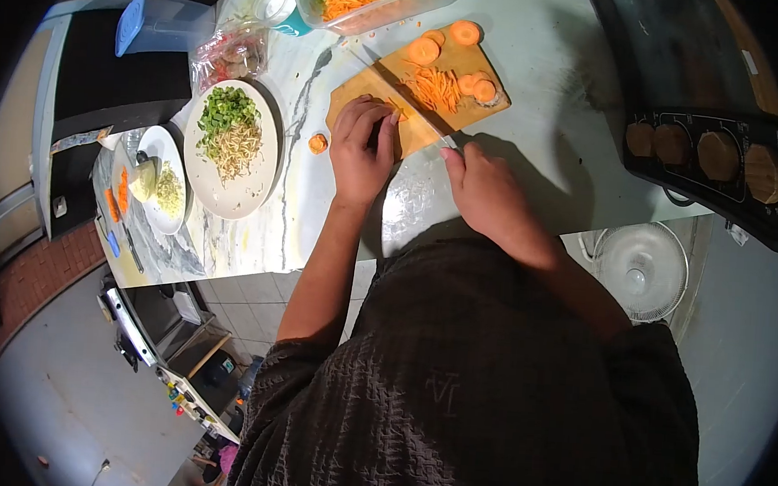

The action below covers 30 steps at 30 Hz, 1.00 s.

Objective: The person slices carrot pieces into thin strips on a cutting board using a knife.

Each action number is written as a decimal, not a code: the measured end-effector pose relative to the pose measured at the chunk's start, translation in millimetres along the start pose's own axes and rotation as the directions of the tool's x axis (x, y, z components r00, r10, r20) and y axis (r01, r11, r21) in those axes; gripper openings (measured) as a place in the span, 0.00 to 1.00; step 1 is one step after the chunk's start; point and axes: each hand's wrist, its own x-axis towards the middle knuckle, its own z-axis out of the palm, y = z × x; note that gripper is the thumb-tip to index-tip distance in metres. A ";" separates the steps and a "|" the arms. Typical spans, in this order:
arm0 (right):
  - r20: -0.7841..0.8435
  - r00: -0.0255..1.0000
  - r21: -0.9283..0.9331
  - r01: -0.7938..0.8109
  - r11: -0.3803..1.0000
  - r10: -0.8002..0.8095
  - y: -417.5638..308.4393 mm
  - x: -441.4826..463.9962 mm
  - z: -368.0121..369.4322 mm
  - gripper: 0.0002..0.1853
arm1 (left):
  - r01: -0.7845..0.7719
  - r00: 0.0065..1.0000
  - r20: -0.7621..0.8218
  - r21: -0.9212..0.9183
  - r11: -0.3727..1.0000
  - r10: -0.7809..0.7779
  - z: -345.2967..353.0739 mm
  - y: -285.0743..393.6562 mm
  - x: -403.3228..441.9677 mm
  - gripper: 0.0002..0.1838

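On the marble-look counter lies a wooden cutting board (354, 87) with carrot on it. My right hand (490, 189) grips a knife (422, 110), its blade slanting across the board to the upper left; the fingers hide most of the handle. Left of the blade, my left hand (364, 148) has its fingers bent down on a carrot piece (402, 113), mostly covered by the fingertips. Across the blade lies a pile of carrot strips (436, 89). Round carrot slices (423, 51) rest at the board's far edge, and more slices (479, 87) near its right corner.
An oval plate (218, 199) holds chopped greens and sprouts. Beyond it are a smaller white plate (169, 222), a plastic bag (231, 52) and a blue-lidded container (166, 26). A clear tub (380, 17) of shredded vegetables stands behind the board. A carrot end (318, 143) lies left. A knobbed appliance (697, 155) stands right.
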 end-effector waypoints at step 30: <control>0.021 0.999 -0.016 -0.039 0.999 0.040 -24.1 -4.3 13.9 0.24 | -0.022 1.000 -0.019 -0.032 0.999 0.022 1.8 -3.7 -0.6 0.03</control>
